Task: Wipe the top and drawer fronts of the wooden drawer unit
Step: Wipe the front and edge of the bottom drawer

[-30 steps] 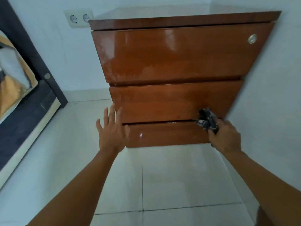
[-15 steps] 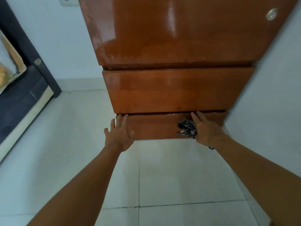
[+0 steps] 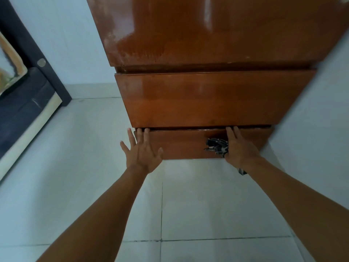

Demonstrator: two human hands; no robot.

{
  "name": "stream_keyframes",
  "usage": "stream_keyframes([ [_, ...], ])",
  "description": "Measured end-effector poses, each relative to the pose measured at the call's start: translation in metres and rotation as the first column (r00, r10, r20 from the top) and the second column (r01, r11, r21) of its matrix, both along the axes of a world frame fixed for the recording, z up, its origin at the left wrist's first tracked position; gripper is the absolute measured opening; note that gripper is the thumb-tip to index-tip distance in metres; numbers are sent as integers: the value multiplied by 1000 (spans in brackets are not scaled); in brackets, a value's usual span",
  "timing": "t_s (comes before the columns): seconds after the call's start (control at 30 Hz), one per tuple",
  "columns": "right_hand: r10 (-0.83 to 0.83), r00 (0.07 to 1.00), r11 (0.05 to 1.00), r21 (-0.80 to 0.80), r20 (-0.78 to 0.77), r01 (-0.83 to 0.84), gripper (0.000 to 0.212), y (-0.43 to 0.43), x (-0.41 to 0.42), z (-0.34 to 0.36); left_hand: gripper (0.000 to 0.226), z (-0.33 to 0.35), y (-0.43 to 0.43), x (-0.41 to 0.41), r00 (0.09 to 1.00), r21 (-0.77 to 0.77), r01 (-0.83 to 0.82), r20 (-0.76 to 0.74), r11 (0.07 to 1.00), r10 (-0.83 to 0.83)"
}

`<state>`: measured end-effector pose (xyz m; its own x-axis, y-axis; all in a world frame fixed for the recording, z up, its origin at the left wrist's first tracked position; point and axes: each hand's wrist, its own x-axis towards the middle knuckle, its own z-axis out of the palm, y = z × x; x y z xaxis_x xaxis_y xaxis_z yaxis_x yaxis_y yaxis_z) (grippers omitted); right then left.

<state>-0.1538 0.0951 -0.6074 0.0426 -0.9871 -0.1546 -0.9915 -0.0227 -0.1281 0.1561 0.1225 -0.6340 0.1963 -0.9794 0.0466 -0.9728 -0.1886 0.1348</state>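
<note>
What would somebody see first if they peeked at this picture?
A big shiny wooden drawer unit fills the top middle, towering over the pale floor tiles. Two bare hands touch its bottom drawer: the left hand, with fingers spread at the left end, and the right hand, pressing a dark patterned cloth against the front.

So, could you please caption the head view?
Left hand and right hand on the bottom drawer front, cloth under the right.

Nothing readable here tbh. No text, label, brand or number on the drawer unit, and the cloth against its bottom drawer shows only a dark-and-light pattern.
</note>
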Motion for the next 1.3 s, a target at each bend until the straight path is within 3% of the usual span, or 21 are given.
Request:
stream_keyframes([
  [0.3,48,997,998,41,65,-51,93,-1,-11,10,81,6,2,14,996,-15,93,-12,996,-93],
  [0.53,106,983,994,-29,150,-103,65,-1,-9,16,80,7,1,16,994,-36,106,-29,994,-107],
  [0.77,111,981,994,-20,159,-109,57,-2,-12,19,80,9,0,19,994,-8,111,-18,994,-111],
  [0.87,73,988,997,-3,133,-73,61,0,-9,21,85,7,3,21,993,41,117,15,992,-118],
  [0.97,15,999,1000,14,31,-15,93,20,-3,12,89,7,6,25,991,109,127,31,986,-131],
  [1.03,13,997,996,-92,73,-6,100,42,2,4,90,8,10,29,990,117,141,12,983,-144],
  [1.13,103,988,953,-297,112,-65,93,69,16,4,90,8,23,40,988,80,156,2,985,-156],
  [1.3,444,893,699,-650,70,-297,68,74,75,35,87,1,34,52,983,49,182,5,982,-183],
])
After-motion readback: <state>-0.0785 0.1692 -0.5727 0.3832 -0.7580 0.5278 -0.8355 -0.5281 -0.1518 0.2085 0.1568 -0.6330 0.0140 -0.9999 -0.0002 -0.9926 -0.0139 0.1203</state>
